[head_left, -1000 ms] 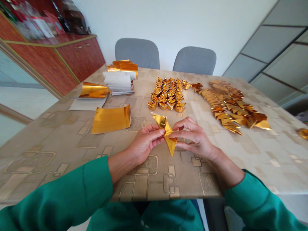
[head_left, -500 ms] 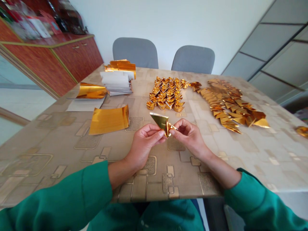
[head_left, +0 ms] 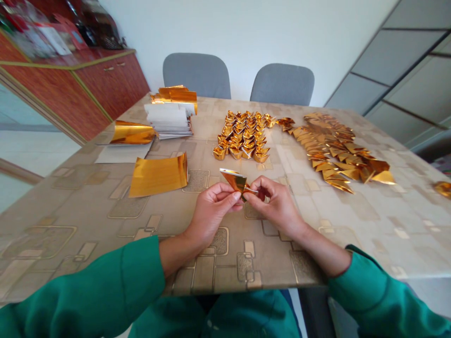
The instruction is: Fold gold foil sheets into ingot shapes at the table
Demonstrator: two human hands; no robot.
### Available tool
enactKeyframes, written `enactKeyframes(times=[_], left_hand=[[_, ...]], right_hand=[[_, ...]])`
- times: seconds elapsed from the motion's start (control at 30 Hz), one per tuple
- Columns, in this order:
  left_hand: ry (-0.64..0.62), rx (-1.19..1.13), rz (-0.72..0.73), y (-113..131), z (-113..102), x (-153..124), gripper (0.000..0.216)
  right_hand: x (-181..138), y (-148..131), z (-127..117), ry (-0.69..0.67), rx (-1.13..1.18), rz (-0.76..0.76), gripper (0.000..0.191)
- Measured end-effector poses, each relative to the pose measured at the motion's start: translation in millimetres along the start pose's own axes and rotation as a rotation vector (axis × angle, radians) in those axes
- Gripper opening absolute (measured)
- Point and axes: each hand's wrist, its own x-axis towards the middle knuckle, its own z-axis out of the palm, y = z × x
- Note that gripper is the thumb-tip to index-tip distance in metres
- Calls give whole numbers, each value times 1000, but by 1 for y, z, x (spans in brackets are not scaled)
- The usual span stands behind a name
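A partly folded piece of gold foil paper (head_left: 235, 180) is held between my two hands above the near part of the table. My left hand (head_left: 215, 206) pinches its lower left side between thumb and fingers. On the other side, my right hand (head_left: 273, 202) is closed with thumb and forefinger on the paper's right end, hiding part of it. Just beyond my hands stand rows of folded gold ingot shapes (head_left: 243, 134). To the left lies a flat gold foil sheet (head_left: 158, 176) with one edge curled up.
A stack of white-backed foil sheets (head_left: 169, 119) stands at the back left, beside a curled gold sheet (head_left: 132, 133). Many folded gold triangles (head_left: 331, 150) are spread on the right. Two grey chairs (head_left: 195, 75) stand behind the patterned table (head_left: 88, 202).
My right thumb has pressed inward against the paper, close to my left thumb. The folded right part of the paper is now more covered by my right fingers, and its left flap has tilted.
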Motion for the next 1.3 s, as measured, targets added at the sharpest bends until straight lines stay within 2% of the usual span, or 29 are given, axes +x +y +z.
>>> enactKeyframes(times=[0.2, 0.4, 0.63, 0.83, 1.0, 1.3], left_hand=[[-19, -31, -77, -1, -2, 2, 33], [3, -138, -72, 0, -2, 4, 32], [-44, -104, -125, -1, -3, 5, 33], [-59, -189, -130, -2, -3, 6, 30], [-64, -210, -90, -3, -3, 7, 25], [-68, -102, -48, -7, -3, 4, 24]], right_hand=[[-1, 3, -1, -57, 25, -15, 17], [0, 9, -1, -136, 324, 16, 17], [-2, 6, 5, -17, 162, 55, 18], [-3, 1, -1, -118, 329, 45, 23], [-3, 1, -2, -69, 296, 67, 25], [-2, 9, 1, -32, 324, 112, 26]])
